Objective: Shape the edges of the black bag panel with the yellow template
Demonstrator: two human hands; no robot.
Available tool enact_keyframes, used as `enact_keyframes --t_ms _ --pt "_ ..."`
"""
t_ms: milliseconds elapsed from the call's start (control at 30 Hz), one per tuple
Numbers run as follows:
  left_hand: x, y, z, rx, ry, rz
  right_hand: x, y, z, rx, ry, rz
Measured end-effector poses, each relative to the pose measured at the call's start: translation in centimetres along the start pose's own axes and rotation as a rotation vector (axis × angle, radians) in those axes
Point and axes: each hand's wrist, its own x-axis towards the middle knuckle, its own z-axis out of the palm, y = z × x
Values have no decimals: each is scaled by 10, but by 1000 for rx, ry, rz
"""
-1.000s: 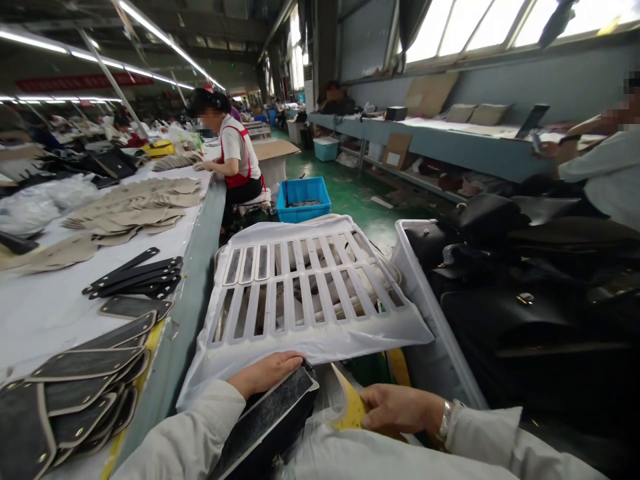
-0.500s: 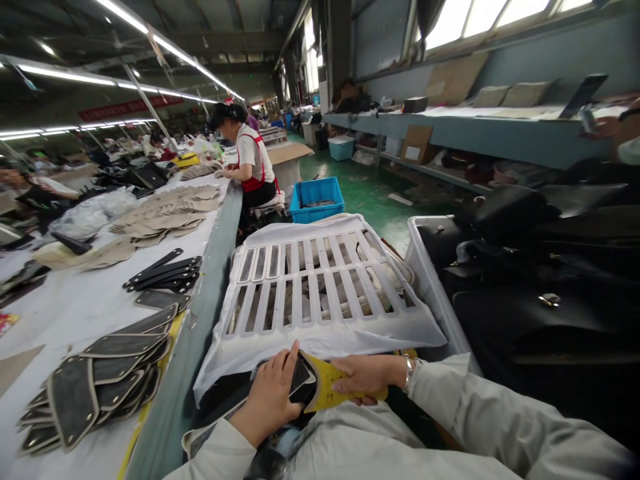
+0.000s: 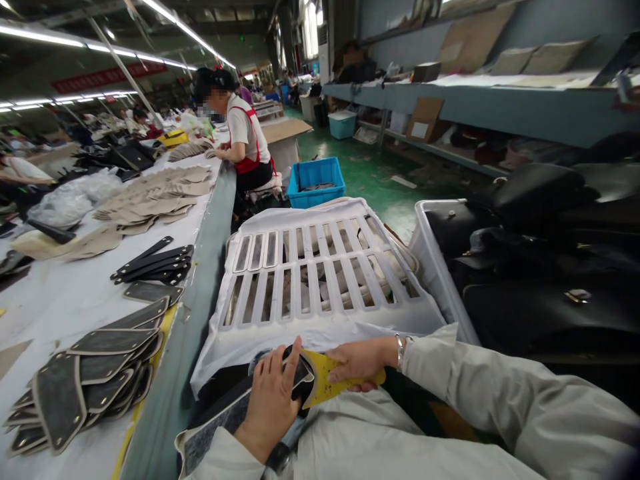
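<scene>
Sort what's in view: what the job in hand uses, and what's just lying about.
In use:
yellow piece, held by the right hand
dark pale-edged piece, at the left hand

Seemingly just lying about:
blue bin
clear plastic bag
cardboard

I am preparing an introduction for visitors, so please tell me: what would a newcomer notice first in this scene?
Most likely the white slotted panel in the middle would catch the eye first. Below it, the bright yellow piece stands out, held in the right hand beside the left hand. Then come the blue bin further back and the dark pale-edged pieces piled on the table at left.
</scene>
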Motion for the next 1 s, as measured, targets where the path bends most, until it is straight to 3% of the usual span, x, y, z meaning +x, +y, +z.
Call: enact_keyframes --t_ms 600,1000 --pt "3 -2 1 -12 56 32 19 -13 -29 -5 -289 92" --pt "-1 0 6 45 123 62 26 -10 -34 -24 -328 138"
